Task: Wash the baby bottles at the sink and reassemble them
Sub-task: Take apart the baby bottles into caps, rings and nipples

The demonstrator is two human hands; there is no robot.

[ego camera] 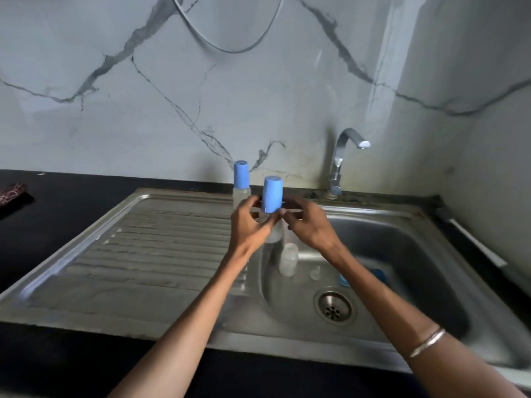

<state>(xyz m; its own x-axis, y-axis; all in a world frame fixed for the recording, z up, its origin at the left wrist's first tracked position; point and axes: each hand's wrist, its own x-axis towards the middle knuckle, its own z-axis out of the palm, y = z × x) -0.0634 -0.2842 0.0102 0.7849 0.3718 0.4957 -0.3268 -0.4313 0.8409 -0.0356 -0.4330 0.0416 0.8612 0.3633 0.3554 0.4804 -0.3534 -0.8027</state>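
Note:
I hold a clear baby bottle with a blue cap (271, 196) in the air above the sink's left edge. My left hand (249, 222) grips its body from the left. My right hand (309, 222) pinches it just under the cap from the right. A second capped bottle (241, 179) stands upright at the back of the drainboard. In the sink basin (416, 254) lie a clear uncapped bottle (288, 258), a small clear teat (315, 272) and a blue cap part (344, 278), partly hidden by my right forearm.
A chrome tap (342, 159) stands at the back of the sink, with no water running. The drain (334, 307) sits at the basin's front. A ribbed steel drainboard (149, 254) lies to the left. A patterned object (13, 192) rests on the black counter far left.

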